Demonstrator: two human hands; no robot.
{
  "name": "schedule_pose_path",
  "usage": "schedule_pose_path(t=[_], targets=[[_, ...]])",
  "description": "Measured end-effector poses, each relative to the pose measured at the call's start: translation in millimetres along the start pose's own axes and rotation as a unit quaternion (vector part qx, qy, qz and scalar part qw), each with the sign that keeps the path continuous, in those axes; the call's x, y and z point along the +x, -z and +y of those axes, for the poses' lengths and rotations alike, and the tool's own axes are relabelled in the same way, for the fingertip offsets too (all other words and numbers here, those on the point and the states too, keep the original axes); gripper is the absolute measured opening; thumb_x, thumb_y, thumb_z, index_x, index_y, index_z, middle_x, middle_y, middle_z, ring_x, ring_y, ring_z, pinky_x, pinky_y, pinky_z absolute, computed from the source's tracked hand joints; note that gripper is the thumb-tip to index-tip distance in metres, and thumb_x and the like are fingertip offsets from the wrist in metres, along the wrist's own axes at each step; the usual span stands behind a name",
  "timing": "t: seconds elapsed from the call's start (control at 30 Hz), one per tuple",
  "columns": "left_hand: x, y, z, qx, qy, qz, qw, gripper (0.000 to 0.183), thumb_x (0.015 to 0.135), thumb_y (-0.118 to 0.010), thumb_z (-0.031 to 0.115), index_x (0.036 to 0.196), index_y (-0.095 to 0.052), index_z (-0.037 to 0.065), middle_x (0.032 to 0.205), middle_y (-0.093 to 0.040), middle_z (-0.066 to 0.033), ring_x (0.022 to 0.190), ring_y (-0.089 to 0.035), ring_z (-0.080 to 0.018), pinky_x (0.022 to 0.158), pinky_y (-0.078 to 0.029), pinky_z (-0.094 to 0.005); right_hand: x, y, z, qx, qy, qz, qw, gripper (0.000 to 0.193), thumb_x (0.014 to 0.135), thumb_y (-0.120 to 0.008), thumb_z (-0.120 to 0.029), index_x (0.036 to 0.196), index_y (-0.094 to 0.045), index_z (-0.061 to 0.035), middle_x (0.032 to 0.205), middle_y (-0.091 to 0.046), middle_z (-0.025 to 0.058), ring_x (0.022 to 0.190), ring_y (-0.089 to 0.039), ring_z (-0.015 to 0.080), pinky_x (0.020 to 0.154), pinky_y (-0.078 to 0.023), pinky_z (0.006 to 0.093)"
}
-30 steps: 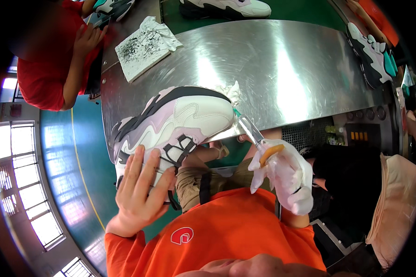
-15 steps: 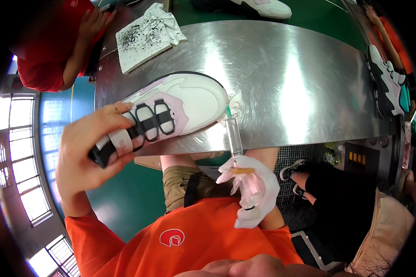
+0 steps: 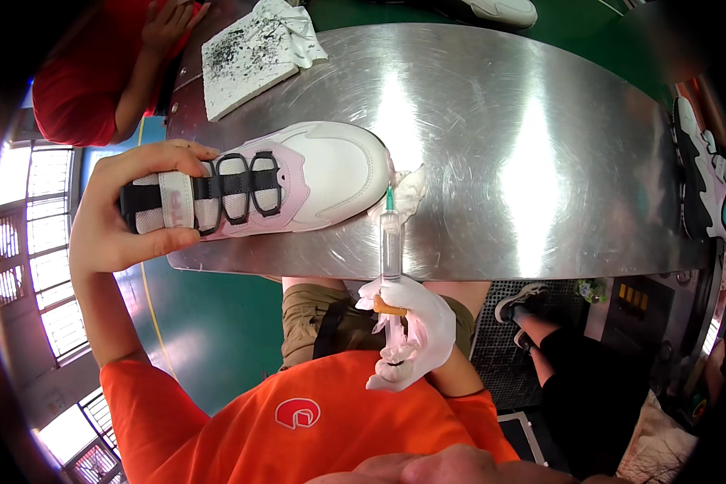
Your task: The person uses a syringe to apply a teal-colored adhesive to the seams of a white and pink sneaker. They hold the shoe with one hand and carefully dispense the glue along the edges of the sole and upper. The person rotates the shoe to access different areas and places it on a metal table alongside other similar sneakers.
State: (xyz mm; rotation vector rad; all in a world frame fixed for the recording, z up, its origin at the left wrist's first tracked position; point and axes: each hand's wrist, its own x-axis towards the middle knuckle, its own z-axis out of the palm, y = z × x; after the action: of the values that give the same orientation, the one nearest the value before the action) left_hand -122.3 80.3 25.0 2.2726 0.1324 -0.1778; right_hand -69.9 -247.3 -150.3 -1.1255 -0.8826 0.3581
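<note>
A white and lilac sneaker with black lacing lies above the metal table, its toe pointing right. My left hand is closed around its ankle end, thumb on the near side and fingers over the far side. My right hand, in a white glove, holds a clear syringe. The syringe's green tip touches or nearly touches the sole edge at the toe; I cannot tell which. A crumpled white tissue sits beside the toe, partly behind the syringe tip.
The shiny metal table has a curved far edge. At its far left lies a black-speckled white block with crumpled tissue on it. Another sneaker stands at the right, and part of one shows beyond the table. A person in red is at far left.
The sneaker has shifted left, its ankle end swinging away from me, and its lacing has turned more upward. My right hand has moved left with the syringe, which follows the toe edge.
</note>
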Motion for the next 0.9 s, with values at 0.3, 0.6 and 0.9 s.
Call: schedule_pose_path(t=[0.3,0.6,0.9], targets=[[-24,-14,16,0.056,-0.045,0.070,0.995,0.048,0.061,-0.084,0.009,0.104,-0.065,-0.001,0.109,-0.068,-0.0162,0.106,-0.066,-0.0285,0.092,-0.050,-0.0357,46,-10,-21,-0.038,-0.118,0.213,0.969,0.086,0.062,-0.084,-0.014,0.135,-0.041,0.0024,0.118,-0.056,0.0151,0.105,-0.057,0.0219,0.088,-0.048,0.0324],[-20,-22,58,-0.085,0.083,0.128,0.985,0.037,0.077,-0.077,0.011,0.110,-0.062,0.001,0.099,-0.066,-0.0043,0.086,-0.060,-0.0085,0.080,-0.050,-0.0259,119,60,-46,-0.553,-0.192,0.212,0.783,0.058,0.069,-0.072,-0.009,0.121,-0.047,-0.0054,0.111,-0.055,0.0167,0.092,-0.061,0.0307,0.079,-0.053,0.0400],[2,-15,49,-0.033,0.080,0.180,0.980,0.034,0.085,-0.072,0.016,0.112,-0.058,0.000,0.081,-0.063,-0.0017,0.072,-0.057,-0.0053,0.067,-0.047,-0.0217,90,23,-82,-0.264,-0.245,-0.129,0.924,0.080,0.063,-0.083,-0.029,0.133,-0.049,-0.0071,0.120,-0.058,0.0173,0.104,-0.061,0.0309,0.093,-0.049,0.0360]])
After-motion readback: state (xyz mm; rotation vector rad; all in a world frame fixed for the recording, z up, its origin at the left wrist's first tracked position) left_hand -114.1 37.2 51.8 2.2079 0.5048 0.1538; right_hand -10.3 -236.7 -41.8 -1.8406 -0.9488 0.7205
